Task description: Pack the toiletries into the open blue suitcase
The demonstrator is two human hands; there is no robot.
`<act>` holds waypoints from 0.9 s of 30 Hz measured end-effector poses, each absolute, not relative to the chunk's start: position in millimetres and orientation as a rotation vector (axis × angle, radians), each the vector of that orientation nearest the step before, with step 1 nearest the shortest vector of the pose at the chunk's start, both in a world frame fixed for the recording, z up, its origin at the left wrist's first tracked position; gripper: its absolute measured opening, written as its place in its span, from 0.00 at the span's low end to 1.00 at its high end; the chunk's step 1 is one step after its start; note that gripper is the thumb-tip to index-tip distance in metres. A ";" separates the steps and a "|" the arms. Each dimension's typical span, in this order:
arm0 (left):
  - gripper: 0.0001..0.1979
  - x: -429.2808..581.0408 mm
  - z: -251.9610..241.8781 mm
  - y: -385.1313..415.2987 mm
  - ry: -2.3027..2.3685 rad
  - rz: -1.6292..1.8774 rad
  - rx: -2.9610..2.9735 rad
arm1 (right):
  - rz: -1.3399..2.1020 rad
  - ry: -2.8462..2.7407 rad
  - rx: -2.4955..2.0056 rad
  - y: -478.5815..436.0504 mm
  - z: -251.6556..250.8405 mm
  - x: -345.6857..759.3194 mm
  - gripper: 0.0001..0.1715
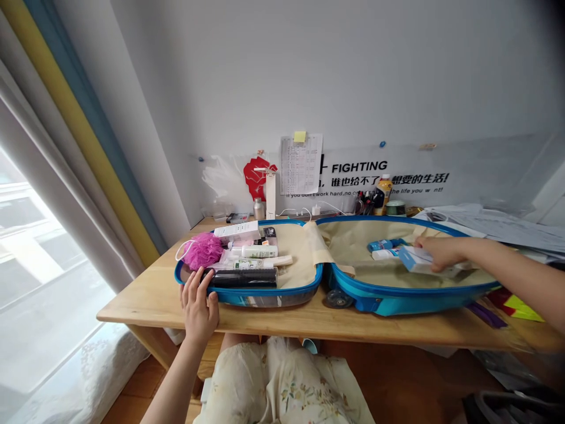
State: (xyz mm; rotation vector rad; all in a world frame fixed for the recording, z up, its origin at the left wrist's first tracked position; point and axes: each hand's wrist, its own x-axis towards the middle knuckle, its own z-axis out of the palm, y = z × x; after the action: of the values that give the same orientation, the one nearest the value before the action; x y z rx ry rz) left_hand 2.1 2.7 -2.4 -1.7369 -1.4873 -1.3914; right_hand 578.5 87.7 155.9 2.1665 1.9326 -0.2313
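A blue suitcase [375,306] lies opened flat on the wooden desk, both halves facing up. My right hand [441,252] is inside its right half, closed on a small blue and white box [415,260]. Beside that box lie a blue bottle [380,245] and a white tube [385,254]. My left hand [198,303] rests on the front-left rim of the left half, fingers extended over the edge. Close to it are a black cylinder [242,278] and a pink bath puff [203,251]. White tubes [256,251] and a white box [237,232] lie behind the cylinder.
A wooden desk [145,300] carries the suitcase. Behind it stand a white lamp [271,194], a metal bottle [258,208] and a yellow-orange bottle [382,194]. Papers [498,227] are spread at the back right. A curtain [88,129] hangs at the left.
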 end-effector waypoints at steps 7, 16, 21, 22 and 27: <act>0.23 1.4 -2.1 3.6 -1.462 -1.402 -1.749 | -0.056 2.426 2.039 109.6 221.0 495.6 0.39; 0.22 1.9 -3.0 3.5 -1.448 -1.392 -1.757 | 0.669 2.794 0.992 153.8 199.3 330.2 0.26; 0.23 2.6 -3.0 3.6 -1.471 -1.401 -1.757 | 0.632 2.807 0.865 172.3 171.3 289.6 0.22; 0.23 2.7 -3.1 3.5 -1.482 -1.402 -1.758 | 0.611 2.807 0.856 173.1 167.2 285.4 0.22; 0.23 3.5 -3.2 2.9 -1.497 -1.397 -1.748 | 0.463 2.819 0.915 171.7 157.7 280.6 0.26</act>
State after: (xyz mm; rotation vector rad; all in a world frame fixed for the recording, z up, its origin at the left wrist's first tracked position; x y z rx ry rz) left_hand 3.5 2.9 -3.2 -1.7481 -1.4975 -1.3968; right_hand 280.6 171.7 157.7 0.9155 2.8193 0.4632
